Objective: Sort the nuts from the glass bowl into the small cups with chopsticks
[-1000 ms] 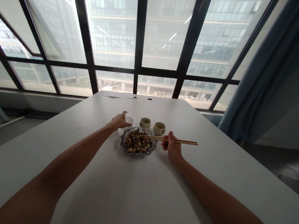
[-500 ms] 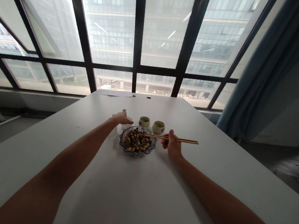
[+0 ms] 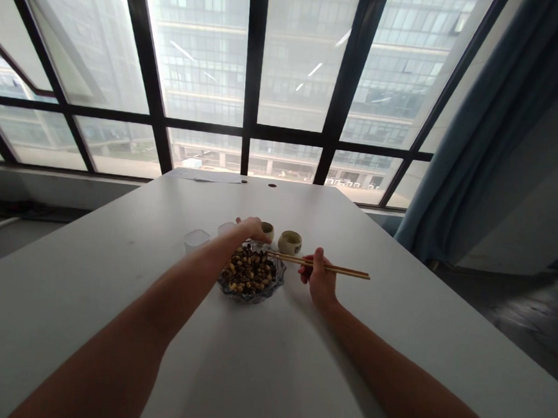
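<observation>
Over the desk (image 3: 227, 372), our right grip (image 3: 322, 281) clamps chopsticks (image 3: 349, 272) mid-length, likely best: light, stiff. Left grip (image 3: 250, 229): we can't tell.

Room runs between the forearms (image 3: 191, 282) to the bowl (image 3: 253, 296), chopsticks (image 3: 289, 257) barring its right.

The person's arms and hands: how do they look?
The left arm and right arm are bare as far as they show: no sleeve, watch or bracelet. The left hand and right hand wear no gloves; rings cannot be made out.
</observation>
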`<state>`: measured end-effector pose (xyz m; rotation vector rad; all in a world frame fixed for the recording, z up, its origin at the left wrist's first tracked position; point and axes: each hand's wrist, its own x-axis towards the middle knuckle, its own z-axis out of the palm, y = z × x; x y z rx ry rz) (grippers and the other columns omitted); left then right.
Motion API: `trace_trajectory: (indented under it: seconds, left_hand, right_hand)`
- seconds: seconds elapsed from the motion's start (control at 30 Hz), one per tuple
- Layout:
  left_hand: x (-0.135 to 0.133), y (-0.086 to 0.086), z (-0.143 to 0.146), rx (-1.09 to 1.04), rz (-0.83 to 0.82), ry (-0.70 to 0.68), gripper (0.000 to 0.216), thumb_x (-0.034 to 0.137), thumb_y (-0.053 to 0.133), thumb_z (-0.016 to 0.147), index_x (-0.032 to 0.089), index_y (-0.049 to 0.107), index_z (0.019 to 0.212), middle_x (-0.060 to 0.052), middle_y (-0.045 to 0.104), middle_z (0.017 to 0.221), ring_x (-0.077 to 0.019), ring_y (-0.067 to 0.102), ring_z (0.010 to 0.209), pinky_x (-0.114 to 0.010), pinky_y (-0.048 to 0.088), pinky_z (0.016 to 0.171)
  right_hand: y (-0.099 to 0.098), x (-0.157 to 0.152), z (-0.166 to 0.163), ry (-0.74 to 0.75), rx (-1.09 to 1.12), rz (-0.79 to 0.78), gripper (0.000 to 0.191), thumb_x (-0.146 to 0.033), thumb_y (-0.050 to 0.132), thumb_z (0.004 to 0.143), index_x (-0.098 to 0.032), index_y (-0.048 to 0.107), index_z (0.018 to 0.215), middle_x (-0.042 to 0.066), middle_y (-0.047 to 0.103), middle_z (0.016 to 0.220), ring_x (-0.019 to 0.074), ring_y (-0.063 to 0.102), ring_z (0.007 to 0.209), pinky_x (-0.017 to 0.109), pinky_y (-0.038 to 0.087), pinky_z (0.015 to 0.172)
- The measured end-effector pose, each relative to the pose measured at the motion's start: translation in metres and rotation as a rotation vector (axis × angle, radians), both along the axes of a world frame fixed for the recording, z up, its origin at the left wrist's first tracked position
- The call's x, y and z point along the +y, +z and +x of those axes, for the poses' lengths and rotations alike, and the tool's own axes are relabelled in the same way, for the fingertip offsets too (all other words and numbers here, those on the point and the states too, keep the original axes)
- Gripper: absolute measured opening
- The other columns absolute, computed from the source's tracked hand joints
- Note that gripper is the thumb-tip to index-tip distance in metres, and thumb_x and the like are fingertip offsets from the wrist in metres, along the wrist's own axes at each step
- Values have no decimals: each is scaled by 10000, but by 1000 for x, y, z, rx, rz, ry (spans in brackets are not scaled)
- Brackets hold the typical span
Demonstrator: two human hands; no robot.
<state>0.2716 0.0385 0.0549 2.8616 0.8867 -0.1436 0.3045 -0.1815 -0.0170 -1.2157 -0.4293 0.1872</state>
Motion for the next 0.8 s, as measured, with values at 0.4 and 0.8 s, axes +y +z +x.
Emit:
trace_trajectory:
  seconds: [0.4, 0.8]
  left_hand:
    - [-3, -3, -28, -365, 326, -317, 698, 520, 713, 672, 227, 553, 1286, -133, 670, 1225, -344, 524, 1208, -460, 215, 1072]
    - [-5, -4, -22, -314, 318, -180, 709, 638, 715, 636, 203, 622, 1187, -141, 705, 1107, -349, 576, 1135, -453, 310, 1006]
  right_hand:
    - [26, 5, 5, -105, -250, 77, 573, -767, 527, 821, -202, 601, 754, -7, 609, 521, 122, 528, 420, 256, 429, 421]
    - [35, 36, 32, -27, -619, -208, 527, -690, 512, 888, -209, 640, 713, 11, 619, 593, 141, 544, 541, 259, 422, 510]
